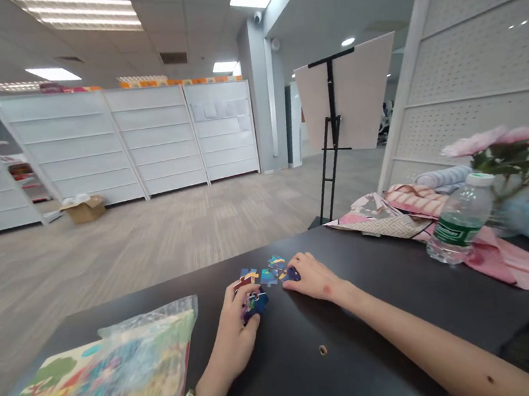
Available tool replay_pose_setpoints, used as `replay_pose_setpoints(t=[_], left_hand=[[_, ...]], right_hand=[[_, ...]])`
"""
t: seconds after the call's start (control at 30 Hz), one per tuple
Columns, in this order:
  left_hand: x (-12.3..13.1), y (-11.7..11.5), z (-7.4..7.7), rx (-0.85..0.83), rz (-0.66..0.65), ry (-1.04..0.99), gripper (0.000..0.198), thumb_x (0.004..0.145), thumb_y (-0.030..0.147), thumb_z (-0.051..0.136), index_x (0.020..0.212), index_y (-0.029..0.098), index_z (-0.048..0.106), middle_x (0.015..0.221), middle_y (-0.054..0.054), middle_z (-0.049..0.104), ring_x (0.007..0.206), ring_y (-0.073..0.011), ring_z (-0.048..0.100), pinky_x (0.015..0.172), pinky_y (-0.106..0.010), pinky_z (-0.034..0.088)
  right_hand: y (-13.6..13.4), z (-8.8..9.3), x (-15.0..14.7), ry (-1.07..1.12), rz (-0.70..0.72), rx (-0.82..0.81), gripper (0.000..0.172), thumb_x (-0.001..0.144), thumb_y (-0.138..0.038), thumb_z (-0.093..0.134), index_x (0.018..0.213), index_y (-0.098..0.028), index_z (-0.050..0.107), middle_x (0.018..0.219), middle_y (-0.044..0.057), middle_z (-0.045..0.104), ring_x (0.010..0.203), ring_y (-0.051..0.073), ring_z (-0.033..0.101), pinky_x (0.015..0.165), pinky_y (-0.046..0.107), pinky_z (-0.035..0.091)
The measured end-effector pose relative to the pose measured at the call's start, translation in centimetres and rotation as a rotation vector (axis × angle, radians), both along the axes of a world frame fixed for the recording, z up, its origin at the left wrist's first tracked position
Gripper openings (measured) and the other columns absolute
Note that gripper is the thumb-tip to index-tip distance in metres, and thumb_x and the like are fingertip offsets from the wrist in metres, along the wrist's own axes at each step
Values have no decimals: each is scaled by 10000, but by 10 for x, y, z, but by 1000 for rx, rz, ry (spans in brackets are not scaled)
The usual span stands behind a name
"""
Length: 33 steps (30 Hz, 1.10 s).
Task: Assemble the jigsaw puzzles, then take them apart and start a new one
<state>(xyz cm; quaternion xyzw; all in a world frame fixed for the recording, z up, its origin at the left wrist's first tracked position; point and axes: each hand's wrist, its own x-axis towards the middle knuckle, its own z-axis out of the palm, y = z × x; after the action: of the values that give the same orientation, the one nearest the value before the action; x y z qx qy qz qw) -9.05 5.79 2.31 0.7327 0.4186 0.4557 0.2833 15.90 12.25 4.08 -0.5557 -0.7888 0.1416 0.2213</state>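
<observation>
Head view: left hand (234, 331), grip clasping clustered puzzle pieces (257, 303), likely to steady them; right hand (315, 278) at dark piece (294, 274), grip closure indeterminable.

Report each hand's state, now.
Left hand: closed on some puzzle pieces.
Right hand: curled at a dark blue puzzle piece; whether it grips cannot be told.

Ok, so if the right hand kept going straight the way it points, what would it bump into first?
Past the dark blue jigsaw part at its fingers, the right hand would probably meet the loose blue jigsaw pieces lying just beyond. Which one comes first is hard to tell.
</observation>
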Motion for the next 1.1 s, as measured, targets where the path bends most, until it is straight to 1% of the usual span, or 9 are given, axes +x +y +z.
replay_pose_setpoints(t=[0.1,0.2,0.37,0.43,0.57,0.7,0.83,1.0,1.1], left_hand=[[-3,5,-4,-4,49,-77,528,731,67,565,1194,312,633,1322,-60,518,1320,-303,468,1146,-511,316],[-5,11,-9,-10,84,-124,515,724,89,567,1189,301,631,1328,-62,525,1349,-304,442,1151,-506,295],[-9,16,-12,-17,166,-194,498,707,99,580,1166,281,645,1291,-71,555,1336,-318,446,1153,-536,260],[-10,17,-12,-19,178,-213,494,699,101,592,1154,282,658,1287,-69,562,1333,-322,448,1149,-535,266],[-12,17,-13,-16,201,-253,486,689,97,611,1134,280,680,1272,-63,573,1318,-318,466,1145,-524,284],[-16,24,-17,-5,302,-334,482,709,107,627,1162,270,658,1284,-63,553,1327,-312,455,1129,-503,337],[-20,32,-22,-5,398,-421,489,749,124,617,1217,264,618,1317,-73,523,1270,-300,509,993,-438,492],[-23,36,-23,17,440,-451,480,720,88,636,1165,269,643,1284,-55,551,1287,-291,497,1015,-418,484],[-24,35,-20,31,453,-452,487,716,85,638,1166,273,643,1276,-49,554,1291,-290,494,1040,-430,467]], right_hand=[[8,-8,7,-47,-18,-74,274,712,-360,811,892,-191,693,998,80,661,963,260,613,840,346,469],[21,-8,7,-74,10,-121,410,631,-295,865,985,-198,683,963,35,669,871,215,632,772,308,484],[55,7,-1,-125,39,-99,749,630,-221,880,1312,-172,572,1203,102,633,1115,253,610,936,338,471],[69,11,-8,-156,58,-133,667,674,-273,885,1273,-169,611,1236,106,633,1170,272,598,987,363,466],[83,9,-21,-201,53,-248,314,940,-357,680,1184,-163,643,1194,77,662,1042,231,658,909,439,548],[81,11,-23,-181,1,-258,332,978,-352,629,1256,-173,602,1248,88,632,1039,226,657,877,434,572],[71,19,-27,-133,82,-233,331,963,-334,646,1249,-170,607,1190,75,661,1006,213,667,870,410,563],[55,14,-56,-140,212,-226,594,670,-291,861,1215,-189,648,1126,78,699,1048,257,659,875,320,502],[45,12,-71,-168,238,-235,643,626,-251,832,1228,-186,613,1017,61,726,946,254,686,763,293,504]])
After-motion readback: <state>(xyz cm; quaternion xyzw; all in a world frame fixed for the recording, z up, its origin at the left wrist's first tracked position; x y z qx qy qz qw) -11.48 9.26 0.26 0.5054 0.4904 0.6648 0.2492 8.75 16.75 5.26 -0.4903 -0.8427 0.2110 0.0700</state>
